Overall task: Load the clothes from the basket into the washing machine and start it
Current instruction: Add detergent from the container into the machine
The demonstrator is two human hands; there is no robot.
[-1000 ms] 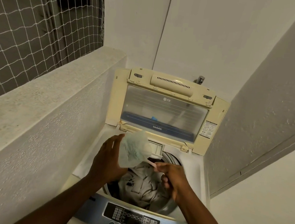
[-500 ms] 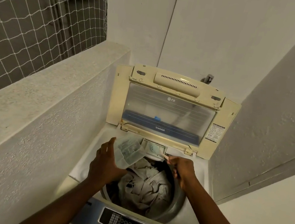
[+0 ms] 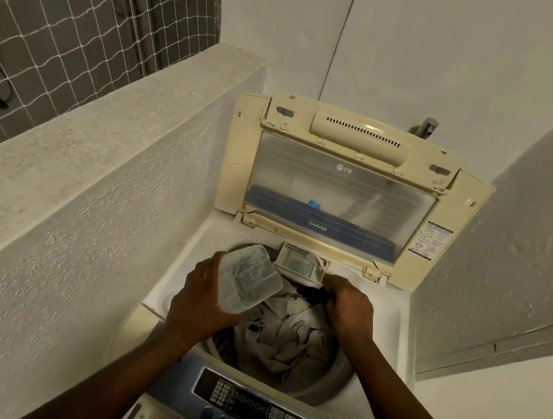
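Note:
The top-loading washing machine point(image 3: 389, 329) stands with its cream lid point(image 3: 339, 189) raised against the back wall. Grey and dark clothes point(image 3: 284, 337) fill the drum. My left hand point(image 3: 201, 300) grips a translucent plastic detergent box point(image 3: 250, 278), tilted over the drum's back left. My right hand point(image 3: 348, 307) is curled at the front right corner of the pulled-out detergent drawer point(image 3: 298, 266). It pinches a small white scoop point(image 3: 318, 259) whose tip lies in the drawer. No basket is in view.
The blue control panel point(image 3: 246, 405) with dark buttons runs along the machine's near edge. A rough waist-high wall point(image 3: 81, 187) hems in the left side, with netting point(image 3: 66, 13) above it. A plastered wall point(image 3: 523, 237) closes the right. A tap point(image 3: 426, 126) sits behind the lid.
Both hands have moved back toward the drawer. The detergent box has dropped lower, and my right hand has brought the scoop from over the drum to the drawer.

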